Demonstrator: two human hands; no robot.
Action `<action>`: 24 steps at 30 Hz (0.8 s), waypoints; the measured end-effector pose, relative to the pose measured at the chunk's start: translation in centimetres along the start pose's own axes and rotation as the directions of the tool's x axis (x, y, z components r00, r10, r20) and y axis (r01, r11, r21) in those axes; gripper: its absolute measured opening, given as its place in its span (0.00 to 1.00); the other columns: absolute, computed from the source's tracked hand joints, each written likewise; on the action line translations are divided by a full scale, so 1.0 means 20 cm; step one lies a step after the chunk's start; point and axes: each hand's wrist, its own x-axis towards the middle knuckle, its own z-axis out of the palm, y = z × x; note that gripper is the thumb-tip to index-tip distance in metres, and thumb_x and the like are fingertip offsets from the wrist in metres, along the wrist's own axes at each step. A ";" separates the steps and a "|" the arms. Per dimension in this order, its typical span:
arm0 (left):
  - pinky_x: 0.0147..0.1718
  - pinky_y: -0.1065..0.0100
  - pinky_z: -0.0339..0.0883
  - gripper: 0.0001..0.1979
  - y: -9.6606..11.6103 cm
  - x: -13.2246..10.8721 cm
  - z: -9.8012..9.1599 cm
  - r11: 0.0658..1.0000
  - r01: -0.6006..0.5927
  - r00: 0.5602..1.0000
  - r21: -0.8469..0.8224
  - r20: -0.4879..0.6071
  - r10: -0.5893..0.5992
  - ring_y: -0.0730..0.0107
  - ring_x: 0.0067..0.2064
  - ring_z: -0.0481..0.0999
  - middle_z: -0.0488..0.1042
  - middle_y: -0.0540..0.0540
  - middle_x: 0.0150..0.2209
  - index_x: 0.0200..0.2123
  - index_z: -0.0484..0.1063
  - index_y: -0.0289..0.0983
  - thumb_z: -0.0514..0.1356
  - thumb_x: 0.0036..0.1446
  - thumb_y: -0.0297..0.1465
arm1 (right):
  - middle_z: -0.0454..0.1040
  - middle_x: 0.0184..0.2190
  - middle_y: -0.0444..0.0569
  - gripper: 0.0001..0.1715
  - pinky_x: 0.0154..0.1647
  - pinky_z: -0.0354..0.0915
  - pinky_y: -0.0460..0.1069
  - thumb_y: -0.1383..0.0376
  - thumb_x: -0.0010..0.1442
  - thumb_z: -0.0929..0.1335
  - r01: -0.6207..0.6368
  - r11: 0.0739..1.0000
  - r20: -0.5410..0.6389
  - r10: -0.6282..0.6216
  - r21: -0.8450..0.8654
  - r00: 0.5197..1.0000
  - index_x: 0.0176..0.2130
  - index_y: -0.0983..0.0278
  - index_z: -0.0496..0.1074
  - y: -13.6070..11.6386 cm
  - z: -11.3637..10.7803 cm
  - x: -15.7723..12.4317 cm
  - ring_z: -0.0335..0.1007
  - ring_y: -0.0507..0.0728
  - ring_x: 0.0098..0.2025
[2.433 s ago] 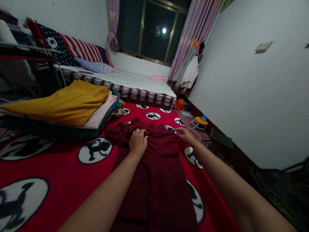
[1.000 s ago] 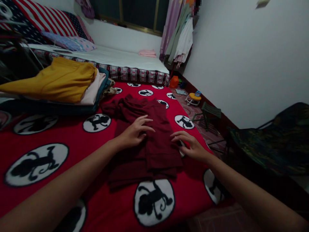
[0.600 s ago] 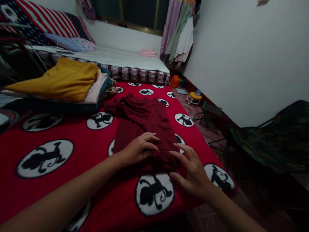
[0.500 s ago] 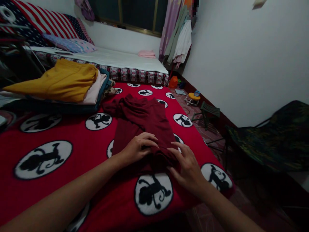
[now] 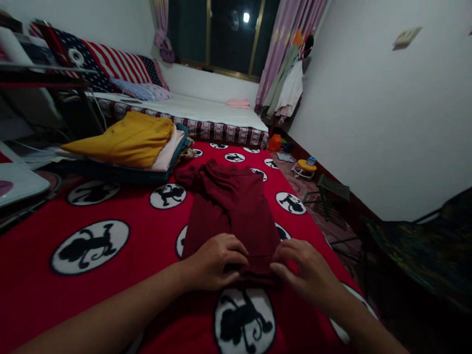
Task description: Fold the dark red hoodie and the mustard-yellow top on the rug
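A maroon garment (image 5: 250, 211) lies spread lengthwise on the red blanket (image 5: 147, 265), its far end bunched and a seamed hem at its near end. My left hand (image 5: 217, 260) rests at the left of that hem, fingers curled with the cloth at their tips. At the hem's right corner, my right hand (image 5: 308, 268) has thumb and forefinger brought together on the fabric edge. The undersides of both hands' grips are partly hidden.
A pile of folded clothes topped by a mustard-yellow garment (image 5: 129, 137) sits at the left. Behind is a daybed (image 5: 206, 110). Right of the bed edge stand a yellow stool (image 5: 306, 165), a folding stool (image 5: 332, 189) and a camouflage chair (image 5: 427, 255).
The camera view has tilted up, so everything sits lower and more to the right. The garment's near end looks flatter, and my right hand's fingers have drawn together at its corner.
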 end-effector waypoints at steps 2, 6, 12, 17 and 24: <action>0.44 0.64 0.65 0.12 0.02 0.00 -0.01 0.998 0.022 1.000 -0.057 -0.001 -0.022 0.64 0.44 0.75 0.78 0.45 0.44 0.41 0.77 0.40 0.64 0.53 0.35 | 0.75 0.39 0.47 0.08 0.45 0.63 0.51 0.62 0.61 0.66 0.038 0.999 -0.074 -0.036 0.025 0.997 0.37 0.60 0.74 -0.02 -0.01 0.16 0.70 0.56 0.41; 0.46 0.68 0.66 0.11 0.03 -0.01 0.00 0.975 0.079 0.996 -0.210 -0.019 -0.084 0.66 0.45 0.77 0.79 0.43 0.42 0.40 0.78 0.38 0.60 0.59 0.36 | 0.64 0.60 0.56 0.25 0.61 0.56 0.55 0.64 0.63 0.62 0.065 0.997 -0.204 -0.056 0.041 0.977 0.58 0.67 0.64 -0.04 0.11 0.57 0.58 0.59 0.62; 0.38 0.72 0.68 0.11 -0.08 -0.05 -0.12 0.939 0.294 0.931 -0.181 -0.170 -0.324 0.69 0.37 0.78 0.80 0.46 0.35 0.36 0.78 0.37 0.56 0.62 0.34 | 0.48 0.68 0.57 0.37 0.65 0.42 0.67 0.52 0.66 0.57 -0.160 0.985 -0.110 0.152 -0.069 0.982 0.66 0.70 0.52 -0.01 0.41 0.91 0.37 0.65 0.70; 0.44 0.65 0.67 0.08 -0.41 -0.16 -0.40 0.784 0.606 0.688 0.137 -0.585 -0.430 0.64 0.42 0.76 0.79 0.46 0.38 0.36 0.76 0.38 0.56 0.58 0.29 | 0.47 0.68 0.53 0.37 0.66 0.42 0.64 0.49 0.66 0.55 -0.149 0.982 -0.102 0.138 -0.114 0.985 0.66 0.67 0.53 0.03 0.48 0.90 0.38 0.62 0.70; 0.51 0.60 0.65 0.16 -0.79 -0.15 -0.53 0.537 0.721 0.691 0.438 -0.506 -0.516 0.57 0.50 0.70 0.73 0.41 0.47 0.47 0.74 0.37 0.60 0.53 0.28 | 0.51 0.67 0.51 0.35 0.66 0.43 0.63 0.50 0.66 0.57 -0.162 0.984 -0.135 0.150 -0.081 0.979 0.64 0.65 0.57 0.03 0.47 0.89 0.41 0.61 0.69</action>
